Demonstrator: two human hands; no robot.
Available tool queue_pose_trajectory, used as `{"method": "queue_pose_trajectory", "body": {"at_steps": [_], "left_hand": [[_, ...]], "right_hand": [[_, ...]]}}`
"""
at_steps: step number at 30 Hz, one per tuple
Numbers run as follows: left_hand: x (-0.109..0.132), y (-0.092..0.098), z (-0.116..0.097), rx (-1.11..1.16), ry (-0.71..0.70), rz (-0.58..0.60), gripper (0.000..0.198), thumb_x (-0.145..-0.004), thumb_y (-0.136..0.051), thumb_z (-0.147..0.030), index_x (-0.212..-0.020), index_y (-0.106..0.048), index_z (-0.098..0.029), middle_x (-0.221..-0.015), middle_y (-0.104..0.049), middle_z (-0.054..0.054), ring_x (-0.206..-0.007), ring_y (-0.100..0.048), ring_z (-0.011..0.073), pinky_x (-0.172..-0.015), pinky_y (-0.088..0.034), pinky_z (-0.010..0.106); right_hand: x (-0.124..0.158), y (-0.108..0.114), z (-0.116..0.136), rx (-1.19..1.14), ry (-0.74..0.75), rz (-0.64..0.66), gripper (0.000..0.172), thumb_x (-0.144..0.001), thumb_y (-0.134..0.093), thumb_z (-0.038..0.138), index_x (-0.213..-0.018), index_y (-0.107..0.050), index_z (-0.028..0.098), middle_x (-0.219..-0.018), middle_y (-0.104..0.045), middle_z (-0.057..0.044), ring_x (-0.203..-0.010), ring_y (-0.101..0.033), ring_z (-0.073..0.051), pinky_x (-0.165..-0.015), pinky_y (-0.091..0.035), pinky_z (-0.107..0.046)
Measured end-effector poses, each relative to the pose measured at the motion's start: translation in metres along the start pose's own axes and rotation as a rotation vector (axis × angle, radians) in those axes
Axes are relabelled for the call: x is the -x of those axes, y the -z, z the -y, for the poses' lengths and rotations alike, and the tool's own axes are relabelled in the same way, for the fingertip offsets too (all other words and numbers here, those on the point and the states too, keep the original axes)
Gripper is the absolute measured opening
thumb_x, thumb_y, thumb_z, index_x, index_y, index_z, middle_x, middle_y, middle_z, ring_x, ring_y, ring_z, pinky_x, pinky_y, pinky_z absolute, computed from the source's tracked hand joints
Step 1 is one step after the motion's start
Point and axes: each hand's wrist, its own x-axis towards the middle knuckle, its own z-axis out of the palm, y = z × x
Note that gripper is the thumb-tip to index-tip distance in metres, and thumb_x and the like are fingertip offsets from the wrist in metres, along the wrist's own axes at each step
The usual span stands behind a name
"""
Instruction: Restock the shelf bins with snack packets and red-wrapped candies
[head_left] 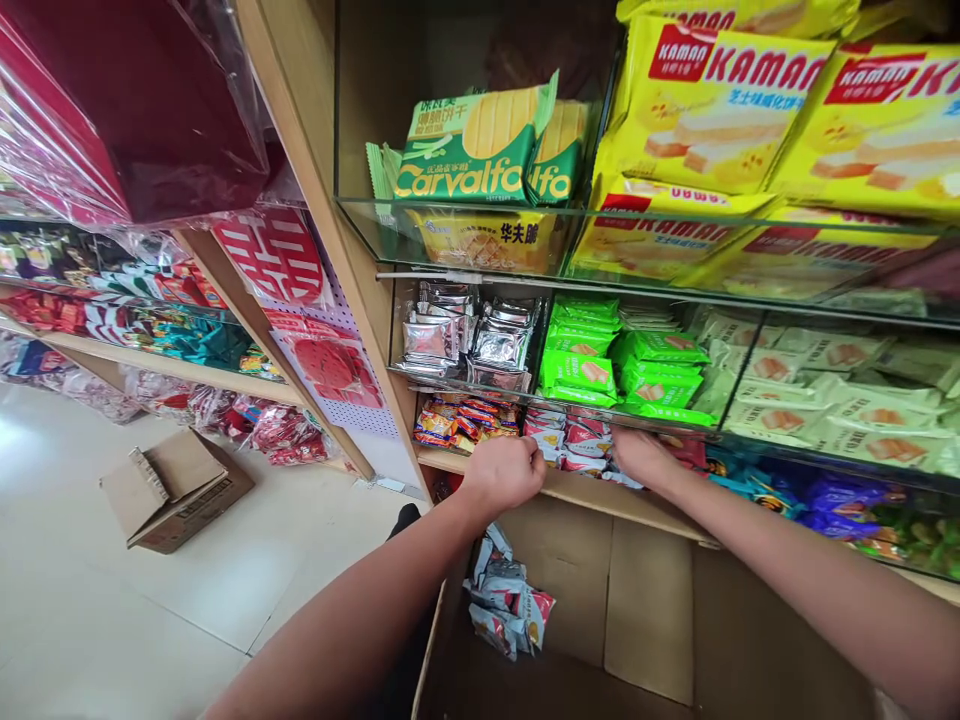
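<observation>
My left hand (504, 472) is curled into a fist at the front of the wooden shelf (592, 492), touching the red and white snack packets (574, 440) stacked there. My right hand (641, 455) reaches into the same stack just to the right, its fingers hidden among the packets. Below my arms stands an open cardboard box (649, 610) with several more of the same packets (508, 598) lying in its left corner.
Glass bins above hold silver packets (469, 340), green wafer packs (619, 362), pale packs (832, 395), green Carvalfo packs (480, 150) and yellow Kaman packs (720, 100). Orange packets (461, 420) sit left of my hands. A small open carton (174, 488) lies on the tiled floor at left.
</observation>
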Motion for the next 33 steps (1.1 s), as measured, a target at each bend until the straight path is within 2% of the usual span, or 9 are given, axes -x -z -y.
{"method": "queue_pose_trajectory", "body": {"at_steps": [6,13,17,20,24,29,33], "left_hand": [[0.000,0.000,0.000,0.008,0.015,0.020,0.035,-0.080,-0.029,-0.034,-0.084,-0.062,-0.021,-0.083,-0.065,0.007,-0.078,-0.060,0.0223,-0.065,-0.045,0.033],[0.000,-0.001,0.000,0.000,0.001,0.011,0.036,-0.080,-0.028,-0.035,-0.084,-0.061,-0.022,-0.083,-0.065,0.007,-0.077,-0.060,0.0221,-0.065,-0.045,0.033],[0.001,-0.002,0.001,-0.003,-0.007,-0.006,0.035,-0.080,-0.028,-0.035,-0.083,-0.061,-0.022,-0.082,-0.065,0.006,-0.077,-0.060,0.0220,-0.064,-0.045,0.032],[0.001,-0.001,0.000,0.003,0.005,0.006,0.035,-0.080,-0.029,-0.035,-0.084,-0.061,-0.021,-0.084,-0.065,0.007,-0.078,-0.060,0.0212,-0.066,-0.045,0.032],[0.001,0.000,-0.001,0.020,0.017,0.034,0.036,-0.080,-0.027,-0.035,-0.085,-0.061,-0.021,-0.086,-0.065,0.008,-0.080,-0.060,0.0217,-0.068,-0.044,0.032],[0.001,0.000,-0.001,0.025,0.014,0.032,0.037,-0.080,-0.028,-0.035,-0.085,-0.061,-0.021,-0.085,-0.065,0.008,-0.080,-0.060,0.0227,-0.067,-0.044,0.033],[0.001,0.000,-0.001,0.018,0.004,0.008,0.037,-0.080,-0.027,-0.034,-0.085,-0.061,-0.021,-0.085,-0.065,0.008,-0.079,-0.060,0.0225,-0.065,-0.044,0.033]], "right_hand": [[-0.001,0.001,0.003,0.000,-0.047,-0.040,0.038,-0.084,-0.033,0.033,-0.102,-0.054,0.008,-0.102,-0.059,-0.017,-0.095,-0.055,-0.023,-0.082,-0.038,-0.029],[-0.004,-0.007,0.004,0.001,-0.132,-0.083,0.030,-0.082,-0.038,0.029,-0.092,-0.058,0.009,-0.094,-0.062,-0.017,-0.091,-0.057,-0.024,-0.080,-0.039,-0.029],[0.002,-0.010,0.002,0.011,-0.091,-0.180,0.033,-0.081,-0.040,0.035,-0.094,-0.056,0.009,-0.096,-0.061,-0.017,-0.094,-0.055,-0.025,-0.082,-0.037,-0.031],[0.003,-0.010,0.003,0.015,-0.043,-0.231,0.038,-0.084,-0.032,0.039,-0.094,-0.056,0.010,-0.095,-0.061,-0.015,-0.093,-0.055,-0.025,-0.082,-0.037,-0.032],[0.000,-0.007,0.004,0.058,0.015,-0.158,0.036,-0.086,-0.028,0.034,-0.098,-0.053,0.011,-0.096,-0.060,-0.014,-0.090,-0.056,-0.023,-0.079,-0.039,-0.031],[-0.007,0.004,-0.002,0.075,0.152,-0.032,0.035,-0.085,-0.030,0.038,-0.104,-0.050,0.016,-0.109,-0.055,-0.013,-0.098,-0.053,-0.022,-0.084,-0.036,-0.031],[-0.009,0.012,-0.005,0.045,0.158,0.067,0.040,-0.085,-0.029,0.044,-0.109,-0.049,0.019,-0.112,-0.055,-0.011,-0.098,-0.053,-0.021,-0.085,-0.035,-0.031]]}}
